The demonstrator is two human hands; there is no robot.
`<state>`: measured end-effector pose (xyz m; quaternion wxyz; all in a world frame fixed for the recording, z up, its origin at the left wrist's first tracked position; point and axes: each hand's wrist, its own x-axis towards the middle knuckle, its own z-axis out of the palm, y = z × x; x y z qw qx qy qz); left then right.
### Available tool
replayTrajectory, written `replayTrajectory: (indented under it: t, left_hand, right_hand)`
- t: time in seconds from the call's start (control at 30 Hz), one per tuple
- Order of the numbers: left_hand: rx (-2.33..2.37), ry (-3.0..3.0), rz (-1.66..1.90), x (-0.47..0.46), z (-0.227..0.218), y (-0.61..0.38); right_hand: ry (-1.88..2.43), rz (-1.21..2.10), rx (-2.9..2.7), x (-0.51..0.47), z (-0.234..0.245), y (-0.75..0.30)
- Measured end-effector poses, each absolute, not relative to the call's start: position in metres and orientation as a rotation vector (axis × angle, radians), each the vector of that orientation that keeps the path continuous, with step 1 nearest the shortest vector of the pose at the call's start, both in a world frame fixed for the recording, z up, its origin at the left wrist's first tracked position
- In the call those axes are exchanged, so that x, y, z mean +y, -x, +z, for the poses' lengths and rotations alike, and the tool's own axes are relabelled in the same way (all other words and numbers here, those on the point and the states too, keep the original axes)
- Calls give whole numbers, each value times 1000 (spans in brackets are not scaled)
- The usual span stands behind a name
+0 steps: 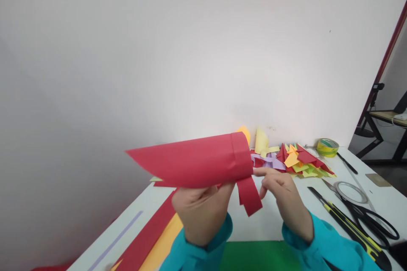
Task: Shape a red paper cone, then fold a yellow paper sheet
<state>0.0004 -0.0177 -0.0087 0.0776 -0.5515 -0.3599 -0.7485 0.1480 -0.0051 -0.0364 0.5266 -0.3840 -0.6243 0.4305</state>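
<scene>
A red paper roll (190, 161), pointed at its left end, is held up above the table. My left hand (203, 207) grips it from underneath, with the fingers partly hidden behind the paper. From the roll's right end hangs a folded red paper strip (250, 194). My right hand (282, 190) is beside that end, its index fingertip at the rim and its thumb apart from the index finger, near the strip. Whether the fingertip touches the rim I cannot tell.
On the right lie scissors (365, 216), a yellow-black utility knife (349, 224), clear tape (351, 192) and yellow-green tape (327, 147). Folded paper pieces (305, 161) are heaped at the wall. Red paper (149, 233) lies left, a green mat (257, 256) in front.
</scene>
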Motion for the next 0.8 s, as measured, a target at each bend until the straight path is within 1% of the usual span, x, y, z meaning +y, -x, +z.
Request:
replayTrajectory:
  t: [0.2, 0.37, 0.53, 0.63, 0.8]
  left_hand:
    - [-1126, 1915, -2402, -12, -12, -12]
    - [-1182, 2058, -2378, -10, -20, -19]
    - [-1114, 2097, -2313, -13, -20, -20]
    - [-1009, 2034, -2326, -14, -20, -19]
    - [-1039, 1901, -2554, -17, -17, -16]
  right_hand:
    - [646, 1095, -1574, -23, -19, -152]
    - [688, 1147, -1472, -23, -24, -147]
    - [675, 1378, -1335, -15, -34, -145]
    - [729, 1322, -1273, -8, -43, -142]
    - [788, 1149, -1334, -3, -53, -137]
